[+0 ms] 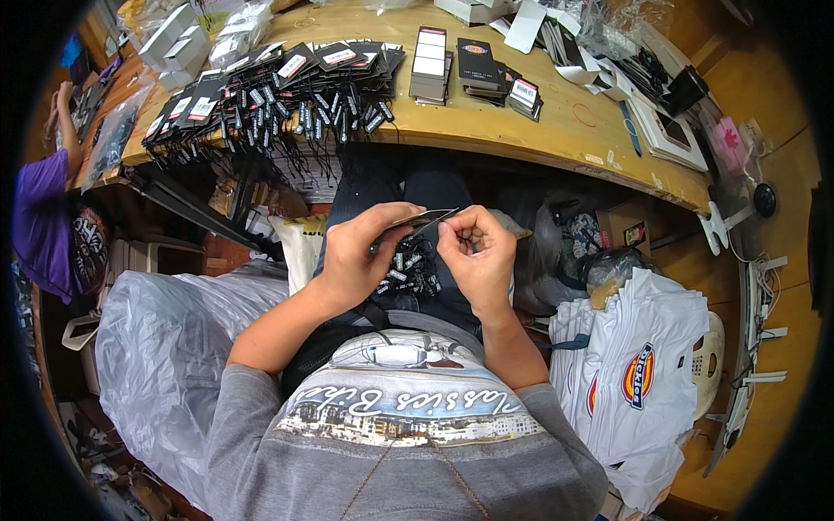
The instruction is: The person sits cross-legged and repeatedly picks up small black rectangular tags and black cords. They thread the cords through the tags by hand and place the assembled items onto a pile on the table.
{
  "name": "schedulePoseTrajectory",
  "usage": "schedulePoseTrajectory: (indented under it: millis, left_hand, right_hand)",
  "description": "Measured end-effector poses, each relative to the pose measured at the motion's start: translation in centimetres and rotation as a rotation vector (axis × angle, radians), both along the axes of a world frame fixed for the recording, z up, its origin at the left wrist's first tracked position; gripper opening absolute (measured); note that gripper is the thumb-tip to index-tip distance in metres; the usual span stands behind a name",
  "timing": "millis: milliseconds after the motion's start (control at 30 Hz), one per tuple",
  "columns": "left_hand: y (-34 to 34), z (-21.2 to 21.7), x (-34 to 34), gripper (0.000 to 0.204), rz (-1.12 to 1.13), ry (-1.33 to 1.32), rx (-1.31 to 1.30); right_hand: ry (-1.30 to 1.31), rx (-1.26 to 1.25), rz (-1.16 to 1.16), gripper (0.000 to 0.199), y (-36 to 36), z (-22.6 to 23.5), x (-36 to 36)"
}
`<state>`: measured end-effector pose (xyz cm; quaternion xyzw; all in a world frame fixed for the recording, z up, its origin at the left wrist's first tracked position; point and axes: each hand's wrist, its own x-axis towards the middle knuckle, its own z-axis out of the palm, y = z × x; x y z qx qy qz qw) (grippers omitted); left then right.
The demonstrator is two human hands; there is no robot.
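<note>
Left hand (358, 252) fingers curl around dark card tags (423, 220); right hand (478, 252) fingertips pinched at the tags' edge, the pinched item hidden. Small strung tags (410, 271) bunch below the fingers.

A thin dark card tag (423, 219) was held nearly flat above the lap, its far corner pointing right, pinched between the left hand (356, 256) and the right hand (476, 252). Just below it, a loose heap of small black tags with pale labels and black strings (408, 271) lay on the dark trousers.
</note>
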<state>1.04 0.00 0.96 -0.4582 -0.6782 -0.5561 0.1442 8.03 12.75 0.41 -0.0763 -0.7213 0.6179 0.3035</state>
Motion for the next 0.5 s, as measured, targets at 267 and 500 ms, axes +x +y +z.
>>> schedulePoseTrajectory:
  millis: [267, 500]
  left_hand:
    - [-0.24, -0.5, -0.15, 0.03, 0.013, 0.204, -0.073]
    - [-0.27, -0.09, 0.21, 0.024, 0.037, 0.423, -0.126]
  right_hand:
    - [-0.055, 0.029, 0.065, 0.011, 0.34, -0.39, 0.1]
    - [0.057, -0.138, 0.065, 0.012, -0.08, -0.49, -0.03]
